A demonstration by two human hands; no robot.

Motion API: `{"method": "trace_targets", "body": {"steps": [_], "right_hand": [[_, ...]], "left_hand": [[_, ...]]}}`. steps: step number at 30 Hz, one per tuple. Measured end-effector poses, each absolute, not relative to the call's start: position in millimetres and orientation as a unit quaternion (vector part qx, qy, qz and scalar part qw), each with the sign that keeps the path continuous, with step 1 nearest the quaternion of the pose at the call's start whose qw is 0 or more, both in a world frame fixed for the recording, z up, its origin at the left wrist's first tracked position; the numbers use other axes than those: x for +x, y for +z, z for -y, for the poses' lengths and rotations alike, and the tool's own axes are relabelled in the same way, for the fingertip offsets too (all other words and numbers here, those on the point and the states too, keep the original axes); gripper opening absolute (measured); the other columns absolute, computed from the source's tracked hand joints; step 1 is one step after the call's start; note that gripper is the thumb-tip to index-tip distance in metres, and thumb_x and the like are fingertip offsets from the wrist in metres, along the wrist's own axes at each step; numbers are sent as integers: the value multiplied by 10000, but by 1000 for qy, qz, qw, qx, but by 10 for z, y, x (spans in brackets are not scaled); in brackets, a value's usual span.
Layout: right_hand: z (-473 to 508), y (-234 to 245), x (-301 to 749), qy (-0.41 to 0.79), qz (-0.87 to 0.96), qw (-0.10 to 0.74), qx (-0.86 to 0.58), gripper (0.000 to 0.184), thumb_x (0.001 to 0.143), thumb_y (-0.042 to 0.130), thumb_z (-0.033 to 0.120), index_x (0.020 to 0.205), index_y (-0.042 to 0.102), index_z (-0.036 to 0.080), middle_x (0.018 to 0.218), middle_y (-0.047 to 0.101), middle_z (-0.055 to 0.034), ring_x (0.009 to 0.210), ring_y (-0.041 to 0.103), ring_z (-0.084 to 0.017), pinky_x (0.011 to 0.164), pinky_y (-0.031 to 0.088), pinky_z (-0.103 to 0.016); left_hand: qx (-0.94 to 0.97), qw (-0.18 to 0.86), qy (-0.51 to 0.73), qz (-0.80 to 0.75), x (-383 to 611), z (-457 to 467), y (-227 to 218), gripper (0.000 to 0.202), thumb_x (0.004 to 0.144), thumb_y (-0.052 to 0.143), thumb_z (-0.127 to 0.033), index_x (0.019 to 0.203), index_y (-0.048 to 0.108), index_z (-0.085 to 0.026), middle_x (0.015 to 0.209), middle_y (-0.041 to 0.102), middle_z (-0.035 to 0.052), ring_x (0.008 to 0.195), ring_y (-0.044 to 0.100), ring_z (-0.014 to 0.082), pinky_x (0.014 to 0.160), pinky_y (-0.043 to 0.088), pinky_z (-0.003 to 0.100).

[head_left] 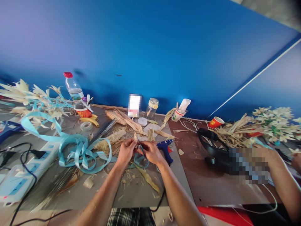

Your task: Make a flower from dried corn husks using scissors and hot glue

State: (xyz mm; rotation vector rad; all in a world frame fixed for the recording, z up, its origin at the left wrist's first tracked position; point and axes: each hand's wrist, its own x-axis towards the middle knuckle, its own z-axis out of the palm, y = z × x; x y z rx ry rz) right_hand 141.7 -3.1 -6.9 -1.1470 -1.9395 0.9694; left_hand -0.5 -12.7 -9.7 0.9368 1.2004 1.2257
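My left hand [128, 150] is closed in a pinch on a pale strip of corn husk [135, 137], near the middle of the table. Close beside it, my right hand [150, 151] is closed round a thin dark tool [141, 149]; its exact kind is not clear. Beneath the hands lies a round, clear bluish thing [141, 162], partly covered. A blue glue gun [166, 149] rests just right of my right hand. Corn cobs [116, 117] with dried husks lie beyond my hands, and husk scraps [147, 177] are scattered below them.
Light blue ribbon [82, 153] lies in loops at left, by thin wires [62, 179] and a white power strip [30, 174]. A bottle [74, 88], a jar [151, 108] and paper cups [215, 122] stand along the wall. Another person's arm [279, 166] reaches in at right near black headphones [213, 146].
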Motion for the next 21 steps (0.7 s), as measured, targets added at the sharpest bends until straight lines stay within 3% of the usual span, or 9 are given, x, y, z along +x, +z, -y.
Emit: {"method": "trace_targets", "body": {"steps": [10, 15, 21], "right_hand": [[43, 27, 1404, 324, 766, 329, -448, 121, 757, 568, 235, 717, 664, 174, 596, 601, -4, 583, 493, -128, 608, 389, -229], [25, 7, 1407, 317, 767, 325, -454, 163, 778, 545, 247, 711, 670, 166, 524, 543, 19, 503, 440, -106, 577, 378, -227], [-28, -108, 1427, 276, 734, 347, -515, 225, 771, 557, 283, 921, 663, 153, 525, 542, 29, 498, 465, -108, 578, 389, -225]], "left_hand": [[397, 557, 528, -503, -26, 113, -167, 319, 723, 579, -462, 664, 553, -150, 414, 481, -54, 320, 324, 51, 355, 203, 186], [407, 550, 521, -510, -26, 114, -147, 315, 727, 573, -456, 667, 566, -147, 415, 490, -48, 321, 329, 55, 361, 202, 190], [393, 542, 553, -496, -17, 95, -159, 350, 722, 580, -494, 655, 520, -155, 434, 472, -55, 349, 337, 54, 387, 235, 193]]}}
